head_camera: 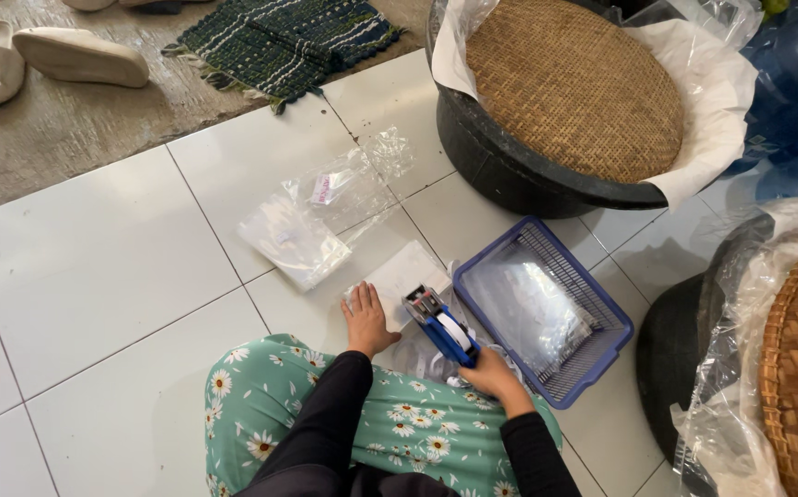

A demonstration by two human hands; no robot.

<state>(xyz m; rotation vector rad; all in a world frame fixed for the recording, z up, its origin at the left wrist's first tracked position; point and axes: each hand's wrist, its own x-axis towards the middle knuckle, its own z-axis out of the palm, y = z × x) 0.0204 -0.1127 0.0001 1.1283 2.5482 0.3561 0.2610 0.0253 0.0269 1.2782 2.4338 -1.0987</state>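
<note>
My left hand lies flat, fingers together, on a stack of small clear plastic bags on the white tile floor. My right hand grips the handle of a blue label gun with a white roll, its head pressed down on the same stack just right of my left hand. Both arms are in black sleeves above a green daisy-print lap.
A blue plastic basket holding clear bags sits right of the gun. More clear bags lie ahead on the tiles. A black tub with a woven lid stands far right; another wrapped tub is at right. Sandals and a rug lie beyond.
</note>
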